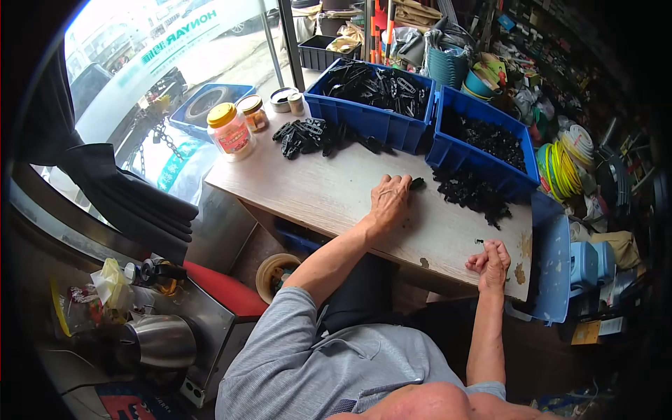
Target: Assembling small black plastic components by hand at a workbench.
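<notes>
Part handling appears in hand: left hand (pixel 390 201), grip narrow, apparently pinches black part (pixel 418 184) at bench (pixel 301 180); right hand (pixel 491 264), grip curled, contents hidden; next move likely calls for steady hold

The shirt (pixel 392 360) is a soft heathered grey, creased across the front. Its left sleeve (pixel 276 315) is short and loose, ending in a plain hem; the right sleeve (pixel 488 389) shows only a paler edge. A small dark patterned strip (pixel 344 405) lies near the collar. The trousers (pixel 365 283) are black. Left hand (pixel 389 203) and right hand (pixel 495 264) are bare.
</notes>
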A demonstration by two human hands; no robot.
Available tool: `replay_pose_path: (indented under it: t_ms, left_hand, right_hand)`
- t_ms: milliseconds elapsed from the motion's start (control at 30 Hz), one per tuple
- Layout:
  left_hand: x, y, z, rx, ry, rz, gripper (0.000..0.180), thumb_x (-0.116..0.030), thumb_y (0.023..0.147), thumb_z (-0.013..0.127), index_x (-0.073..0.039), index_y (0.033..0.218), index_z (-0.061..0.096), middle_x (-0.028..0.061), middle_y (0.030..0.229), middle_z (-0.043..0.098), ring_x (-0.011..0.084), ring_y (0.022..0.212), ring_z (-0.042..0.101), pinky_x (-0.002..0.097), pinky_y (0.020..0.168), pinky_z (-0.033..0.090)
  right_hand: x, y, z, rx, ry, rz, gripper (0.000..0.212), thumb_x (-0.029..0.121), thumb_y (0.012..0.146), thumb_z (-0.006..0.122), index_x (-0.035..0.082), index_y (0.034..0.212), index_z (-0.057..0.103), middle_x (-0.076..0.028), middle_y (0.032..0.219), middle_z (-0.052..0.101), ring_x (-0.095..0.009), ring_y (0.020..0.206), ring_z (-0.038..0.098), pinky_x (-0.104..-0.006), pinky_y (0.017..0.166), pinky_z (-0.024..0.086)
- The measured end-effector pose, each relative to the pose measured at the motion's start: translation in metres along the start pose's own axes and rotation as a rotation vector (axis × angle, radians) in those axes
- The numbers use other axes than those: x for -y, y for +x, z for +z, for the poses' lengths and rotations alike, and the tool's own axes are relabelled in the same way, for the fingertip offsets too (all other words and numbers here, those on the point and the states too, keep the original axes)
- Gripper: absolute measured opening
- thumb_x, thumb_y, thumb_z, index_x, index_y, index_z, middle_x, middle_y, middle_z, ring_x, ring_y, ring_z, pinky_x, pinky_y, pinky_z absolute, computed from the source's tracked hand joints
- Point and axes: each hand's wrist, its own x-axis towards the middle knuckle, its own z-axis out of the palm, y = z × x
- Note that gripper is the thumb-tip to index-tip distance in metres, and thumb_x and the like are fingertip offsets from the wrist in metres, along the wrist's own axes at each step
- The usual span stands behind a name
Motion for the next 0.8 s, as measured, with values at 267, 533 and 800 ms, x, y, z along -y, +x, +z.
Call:
replay_pose_path:
  t_ms: [267, 533, 800]
  left_hand:
    - [0.0, -0.014, -0.005, -0.088, -0.056, 0.036, 0.022, -0.008, 0.079, 0.069, -0.009, 0.099, 0.061, 0.0144, 0.094, 0.065, 0.0377, 0.092, 0.058, 0.046, 0.082, 0.047]
    - [-0.055, -0.058, 0.008, 0.18, -0.772, -0.151, 0.025, -0.011, 0.09, 0.07, -0.004, 0.112, 0.061, 0.0051, 0.091, 0.067, 0.0135, 0.082, 0.068, 0.0305, 0.066, 0.055]
    - [-0.088, -0.067, 0.011, 0.499, -1.422, -0.414, 0.024, -0.007, 0.094, 0.066, 0.004, 0.114, 0.062, 0.0072, 0.093, 0.069, 0.0134, 0.08, 0.07, 0.0263, 0.066, 0.06]
  right_hand:
    - [0.002, -0.005, 0.019, -0.002, 0.081, 0.03, 0.011, 0.018, 0.09, 0.067, 0.01, 0.089, 0.059, -0.004, 0.053, 0.05, -0.022, 0.052, 0.061, -0.0398, 0.056, 0.056]
    - [-0.007, -0.005, 0.036, 0.144, 0.208, 0.03, 0.012, 0.017, 0.091, 0.067, 0.012, 0.101, 0.063, -0.005, 0.057, 0.057, -0.022, 0.057, 0.065, -0.0457, 0.063, 0.062]
    - [-0.013, -0.008, 0.037, 0.2, 0.164, -0.004, 0.011, 0.014, 0.089, 0.072, 0.009, 0.097, 0.067, 0.001, 0.075, 0.064, -0.008, 0.055, 0.058, -0.0216, 0.057, 0.05]
